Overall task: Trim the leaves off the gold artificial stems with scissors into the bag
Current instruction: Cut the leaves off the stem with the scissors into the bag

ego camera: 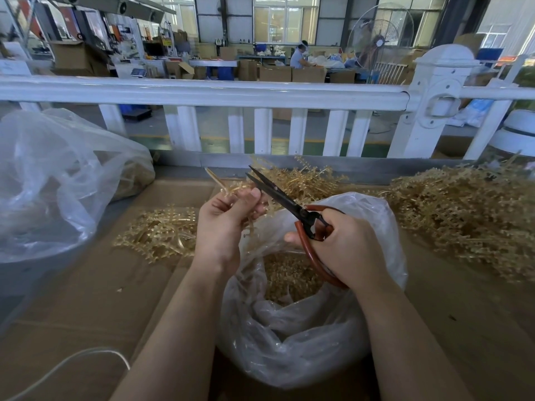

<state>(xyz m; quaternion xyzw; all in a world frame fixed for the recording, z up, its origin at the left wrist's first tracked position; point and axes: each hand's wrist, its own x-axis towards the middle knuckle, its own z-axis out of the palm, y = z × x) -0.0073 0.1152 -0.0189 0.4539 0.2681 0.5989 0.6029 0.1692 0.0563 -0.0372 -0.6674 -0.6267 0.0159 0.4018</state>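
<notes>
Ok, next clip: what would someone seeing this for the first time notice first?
Probably the black-bladed scissors with red handles, held in the right hand at centre, blades parted and pointing up-left toward the gold stem pinched in the left hand. Just below the hands sits an open clear plastic bag with gold trimmings inside. A large pile of gold stems fills the right side of the cardboard-covered table.

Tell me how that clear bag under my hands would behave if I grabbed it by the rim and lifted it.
The bag is thin crinkled film, so it would probably sag and fold, not hold shape. The gold trimmings fill only its bottom, so it likely lifts light. Its loose rim might slip through fingers.
</notes>
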